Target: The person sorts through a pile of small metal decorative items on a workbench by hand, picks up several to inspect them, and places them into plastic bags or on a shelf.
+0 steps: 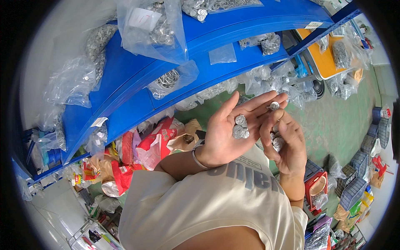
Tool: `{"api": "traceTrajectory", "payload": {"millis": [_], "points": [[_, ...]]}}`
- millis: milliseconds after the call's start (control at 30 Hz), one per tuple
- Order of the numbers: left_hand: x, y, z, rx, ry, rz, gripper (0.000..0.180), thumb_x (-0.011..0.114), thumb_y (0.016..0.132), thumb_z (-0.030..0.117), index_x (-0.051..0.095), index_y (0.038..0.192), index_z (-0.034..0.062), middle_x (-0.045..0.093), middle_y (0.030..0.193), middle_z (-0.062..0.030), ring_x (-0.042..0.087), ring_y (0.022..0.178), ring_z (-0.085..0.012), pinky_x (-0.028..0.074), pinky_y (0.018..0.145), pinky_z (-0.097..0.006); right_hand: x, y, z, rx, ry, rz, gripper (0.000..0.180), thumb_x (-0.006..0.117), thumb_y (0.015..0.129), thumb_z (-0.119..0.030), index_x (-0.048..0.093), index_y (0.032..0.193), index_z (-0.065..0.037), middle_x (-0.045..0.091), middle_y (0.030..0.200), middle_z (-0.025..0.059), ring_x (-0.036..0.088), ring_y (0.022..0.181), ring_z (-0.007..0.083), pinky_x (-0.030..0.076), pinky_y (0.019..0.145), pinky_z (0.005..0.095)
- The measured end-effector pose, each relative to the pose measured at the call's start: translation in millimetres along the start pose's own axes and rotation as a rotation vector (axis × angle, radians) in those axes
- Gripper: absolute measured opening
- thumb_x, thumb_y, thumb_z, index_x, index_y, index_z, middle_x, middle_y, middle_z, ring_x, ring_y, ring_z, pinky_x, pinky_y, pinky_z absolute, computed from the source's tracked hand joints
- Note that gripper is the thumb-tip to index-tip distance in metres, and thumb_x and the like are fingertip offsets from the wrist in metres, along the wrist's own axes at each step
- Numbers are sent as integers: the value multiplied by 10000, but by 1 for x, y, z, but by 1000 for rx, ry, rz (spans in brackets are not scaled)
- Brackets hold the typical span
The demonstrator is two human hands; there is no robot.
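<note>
My left hand (223,135) is held palm up in front of my chest, with a silver bangle at its wrist. A few round silver metal pieces (240,127) lie on the palm. My right hand (287,143) is curled just to the right of it and cups several more silver pieces (277,141). Its thumb and forefinger pinch one small silver piece (273,106) against the fingertips of my left hand. My grey shirt fills the lower part of the view.
Blue metal shelves (216,33) curve across the top, loaded with clear plastic bags of metal rings (160,31) and small parts. Red and yellow packets (137,154) are piled at the left. Plastic baskets (354,189) and a red basket (316,185) stand on the green floor at the right.
</note>
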State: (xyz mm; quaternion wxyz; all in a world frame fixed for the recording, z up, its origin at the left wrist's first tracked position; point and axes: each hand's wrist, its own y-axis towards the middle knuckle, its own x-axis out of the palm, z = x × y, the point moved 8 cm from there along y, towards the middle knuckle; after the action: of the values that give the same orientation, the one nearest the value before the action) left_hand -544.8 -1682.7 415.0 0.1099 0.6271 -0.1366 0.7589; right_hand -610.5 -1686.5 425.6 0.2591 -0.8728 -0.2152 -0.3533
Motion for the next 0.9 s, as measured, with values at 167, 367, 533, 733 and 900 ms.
{"api": "traceTrajectory", "payload": {"millis": [167,367,533,733,900], "points": [[4,-1,6,25,86,11,636,119,945,441,303,1349,-15,259,1414,-204,200,1338,-303,160,1103,-389,18,-11,-21,-363,-1187,78,231,711,686,12,620,898,6,525,657,34,465,513,62,353,438,218],[3,1,7,33,101,3,633,116,947,438,293,1352,-16,258,1414,-204,197,1340,-301,167,1104,-382,16,-7,-13,-331,-1168,113,209,711,684,17,617,871,3,584,715,52,560,580,103,427,494,232],[3,1,8,32,78,-14,635,124,946,443,294,1352,-15,246,1420,-202,188,1344,-292,172,1103,-377,23,-12,-20,-481,-1279,39,187,707,668,15,633,837,-13,565,699,55,518,504,127,391,437,254],[2,2,9,31,17,9,648,140,941,465,280,1358,-11,234,1427,-194,177,1349,-282,181,1102,-366,35,-28,-22,-819,-1518,-126,190,716,641,16,653,815,-28,481,599,41,443,462,123,303,413,247],[3,2,9,29,25,-5,659,140,937,480,270,1364,-5,228,1431,-189,178,1349,-279,175,1103,-368,30,-22,-22,-712,-1418,-70,257,710,677,-25,647,926,-19,523,639,54,470,444,138,362,400,259]]}}
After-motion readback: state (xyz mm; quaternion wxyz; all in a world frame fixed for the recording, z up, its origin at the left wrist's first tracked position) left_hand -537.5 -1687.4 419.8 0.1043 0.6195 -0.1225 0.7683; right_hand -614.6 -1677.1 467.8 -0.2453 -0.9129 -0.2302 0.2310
